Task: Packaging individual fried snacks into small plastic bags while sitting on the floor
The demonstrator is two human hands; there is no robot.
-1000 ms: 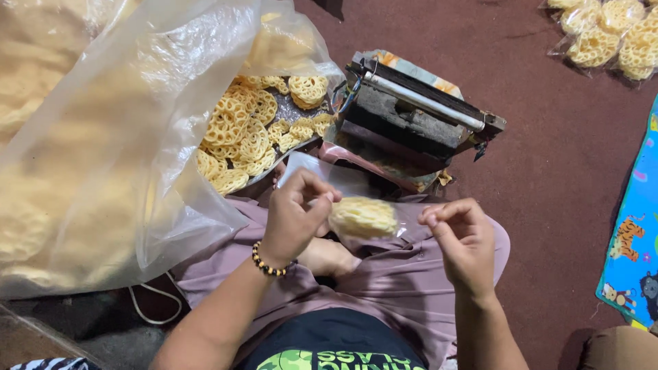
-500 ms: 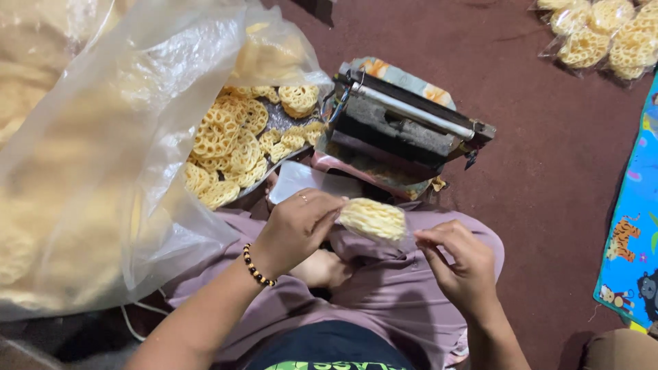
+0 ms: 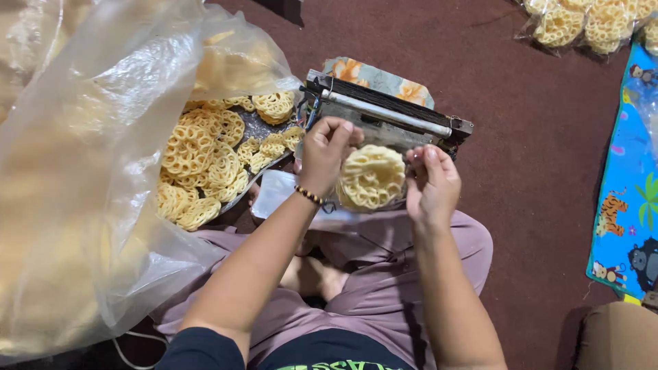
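One large clear plastic sack point(image 3: 89, 205) fills the left side of the view, bulging with pale yellow crackers and lying open toward the middle. Beside its mouth, loose lattice-shaped crackers point(image 3: 205, 157) lie heaped on a dark tray point(image 3: 264, 127) on the floor. The floor covering point(image 3: 534, 137) is a dark red carpet. At the right edge lies a blue play mat point(image 3: 627, 205) printed with cartoon animals. At the top right, several filled packets point(image 3: 582, 24) of crackers rest on the carpet, well apart from the person.

Directly in front of the person's crossed legs stands a bag sealer point(image 3: 387, 113), a dark box with a metal bar running along its top, set on a patterned cloth point(image 3: 373, 75).

The person sits on the floor in mauve trousers point(image 3: 384, 253). Both arms reach forward over the lap. The left hand point(image 3: 330, 149), with a beaded bracelet point(image 3: 310, 196) on the wrist, pinches the upper left edge of a small clear bag point(image 3: 370, 179). The right hand point(image 3: 430, 181) pinches the upper right edge of the same bag. Both hands are closed on the bag, fingers narrow. The small clear bag holds a stack of round lattice crackers and hangs between the two hands, just in front of the bag sealer's metal bar; whether it touches the bar cannot be told.

A flat white sheet point(image 3: 277, 195) lies below the left wrist, beside the tray.
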